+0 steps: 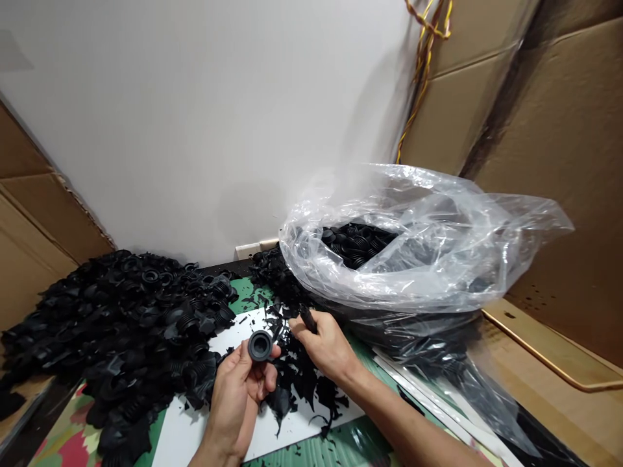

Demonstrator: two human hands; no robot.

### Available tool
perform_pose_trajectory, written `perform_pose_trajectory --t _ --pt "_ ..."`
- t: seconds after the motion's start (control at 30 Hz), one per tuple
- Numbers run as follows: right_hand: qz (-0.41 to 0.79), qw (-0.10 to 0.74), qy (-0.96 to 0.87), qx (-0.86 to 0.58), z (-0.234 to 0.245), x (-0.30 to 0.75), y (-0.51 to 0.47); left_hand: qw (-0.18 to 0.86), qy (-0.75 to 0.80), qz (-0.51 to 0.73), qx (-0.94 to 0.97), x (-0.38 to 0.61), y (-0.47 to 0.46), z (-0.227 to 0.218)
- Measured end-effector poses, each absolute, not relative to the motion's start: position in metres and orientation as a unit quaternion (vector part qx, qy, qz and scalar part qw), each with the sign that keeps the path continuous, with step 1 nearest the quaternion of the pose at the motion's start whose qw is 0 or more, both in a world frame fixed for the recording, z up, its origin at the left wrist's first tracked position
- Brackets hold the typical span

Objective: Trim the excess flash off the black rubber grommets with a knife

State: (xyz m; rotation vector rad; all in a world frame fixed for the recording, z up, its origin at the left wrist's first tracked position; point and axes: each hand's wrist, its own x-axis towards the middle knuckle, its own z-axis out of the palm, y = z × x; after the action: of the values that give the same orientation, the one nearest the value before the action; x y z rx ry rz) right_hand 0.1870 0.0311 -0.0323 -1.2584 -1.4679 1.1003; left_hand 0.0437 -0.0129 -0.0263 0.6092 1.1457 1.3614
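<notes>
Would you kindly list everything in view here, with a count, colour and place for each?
rubber bellows boots: too many to count, black, heaped at left
clear plastic bag: one, transparent, at right, holding black rubber parts
rubber scraps: many, black, on the white board
white board: one, white, below the hands
patterned mat: one, mostly green, under the board
cardboard sheets: several, brown, at both sides
wires: one bundle, yellow and brown, upper right
wall: one, white, behind everything
left hand: one, holding a black rubber boot
right hand: one, pinching a black rubber scrap
</notes>
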Motion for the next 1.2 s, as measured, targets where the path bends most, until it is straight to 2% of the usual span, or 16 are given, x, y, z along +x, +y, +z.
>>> perform_pose_trajectory --t 0.43,1.0,1.2 --pt "0.453 0.470 -0.597 -0.467 -0.030 0.181 0.022 0.590 0.479 0.585 0.282 0.044 -0.013 -0.029" --pt "0.472 0.435 -0.608 -0.467 -0.033 0.177 0.022 0.601 0.494 0.571 0.261 0.042 -0.012 -0.029" --pt "0.525 0.456 -0.579 -0.425 -0.036 0.177 0.020 0.602 0.495 0.561 0.279 0.044 -0.014 -0.026"
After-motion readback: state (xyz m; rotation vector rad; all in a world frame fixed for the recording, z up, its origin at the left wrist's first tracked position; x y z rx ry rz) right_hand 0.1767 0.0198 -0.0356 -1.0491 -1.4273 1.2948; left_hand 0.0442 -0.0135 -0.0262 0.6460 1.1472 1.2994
